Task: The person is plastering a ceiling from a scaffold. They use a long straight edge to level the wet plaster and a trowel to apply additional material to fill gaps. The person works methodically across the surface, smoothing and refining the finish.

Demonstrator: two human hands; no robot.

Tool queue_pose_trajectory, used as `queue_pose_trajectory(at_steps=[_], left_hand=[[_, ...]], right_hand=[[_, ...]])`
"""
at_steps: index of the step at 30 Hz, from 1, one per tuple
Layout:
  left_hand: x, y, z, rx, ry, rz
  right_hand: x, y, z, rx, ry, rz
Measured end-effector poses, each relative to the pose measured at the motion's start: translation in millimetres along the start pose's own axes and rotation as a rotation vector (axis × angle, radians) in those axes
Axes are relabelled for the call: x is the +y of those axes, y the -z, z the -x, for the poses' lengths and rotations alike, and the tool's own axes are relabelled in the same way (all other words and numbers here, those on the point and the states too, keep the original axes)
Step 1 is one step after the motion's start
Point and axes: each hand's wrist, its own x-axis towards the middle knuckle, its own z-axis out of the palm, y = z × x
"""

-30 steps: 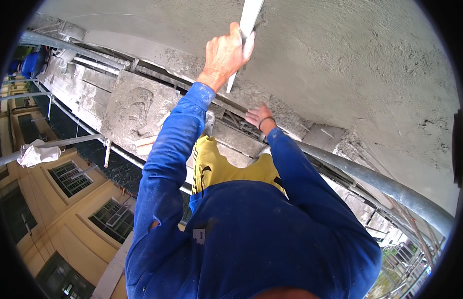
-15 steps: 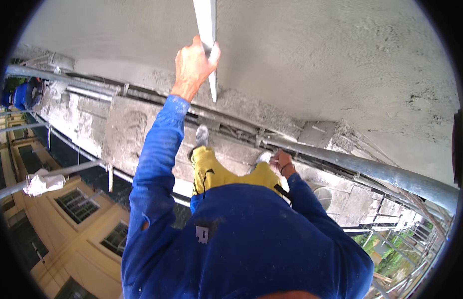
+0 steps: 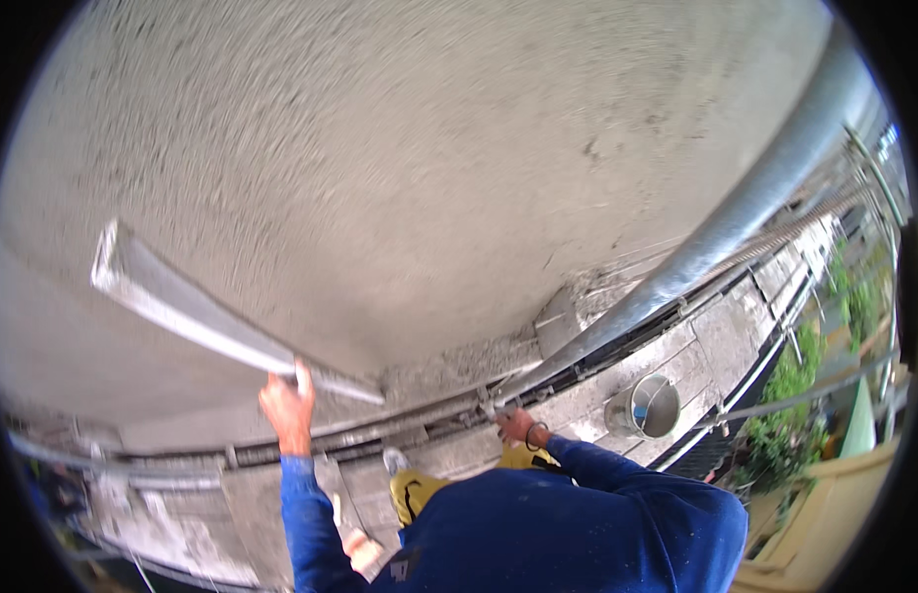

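Note:
A long pale metal straightedge (image 3: 204,326) lies slanted against the grey plastered wall (image 3: 429,198), its broad end up to the left. My left hand (image 3: 289,407) is closed round it near its lower right end, thumb on top. My right hand (image 3: 520,427) is lower, beside the foot of a thick grey scaffold pole (image 3: 676,272), with its fingers curled. Whatever those fingers hold, if anything, is too small to make out. A dark band circles that wrist.
A bucket (image 3: 645,407) with something blue inside stands on the dusty scaffold planks (image 3: 701,361), right of my right hand. A gap runs between planks and wall. Thin rails (image 3: 765,400) edge the outer side, with greenery (image 3: 785,425) beyond. Blurred blue shapes show at far left.
My view has turned to the right and up the wall. The straightedge has gone from nearly upright to a slant leaning left, still in my left hand. The bucket shows more fully.

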Motion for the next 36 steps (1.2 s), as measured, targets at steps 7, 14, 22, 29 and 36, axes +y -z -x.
queue_pose_trajectory(at_steps=[7,14,22,29,36], left_hand=[[151.8,-6.1,-16.7,-0.022,-0.364,0.174],[262.3,-66.2,-14.4,-0.106,-0.584,0.172],[363.1,-159.4,30.0,-0.286,-0.615,0.260],[419.5,-202.1,50.4,-0.450,-0.653,0.325],[470.5,-204.2,35.4,-0.476,-0.607,0.376]], right_hand=[[-11.8,49.3,74.0,0.130,0.067,-0.088],[71.9,152.1,116.8,0.489,-0.023,-0.277],[-13.9,286.2,145.2,0.722,0.481,-0.537],[-86.9,301.7,113.5,0.549,0.736,-0.182],[-105.9,267.0,81.1,0.866,0.824,0.157]])
